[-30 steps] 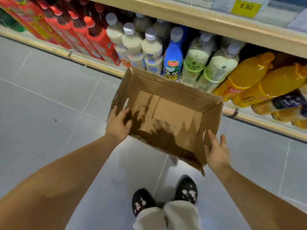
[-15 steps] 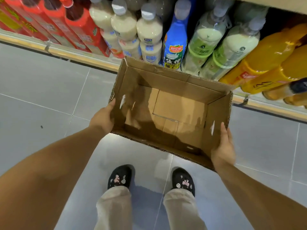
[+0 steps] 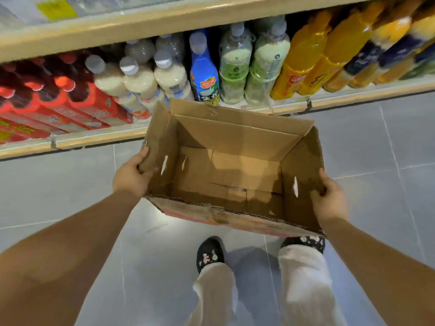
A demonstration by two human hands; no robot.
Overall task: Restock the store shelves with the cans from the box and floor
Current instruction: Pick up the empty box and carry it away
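I hold an open brown cardboard box [image 3: 235, 140] in front of me above the grey tiled floor. Its inside is bare; no cans show in it or on the floor. My left hand [image 3: 130, 175] grips the box's left wall, thumb over the rim. My right hand [image 3: 329, 198] grips the right wall near a slot-shaped hand hole. The box sits level, its far flap close to the low shelf of bottles.
The bottom shelf [image 3: 98, 137] runs across the view with red bottles [image 3: 58, 95], white bottles [image 3: 138, 78], a blue bottle [image 3: 203, 74], pale green bottles [image 3: 235, 67] and orange bottles [image 3: 303, 57]. My feet in dark shoes [image 3: 209, 254] stand below the box.
Both hands have closed on the box's side walls and lifted it. The view has tilted up, so the upper shelf edge shows again.
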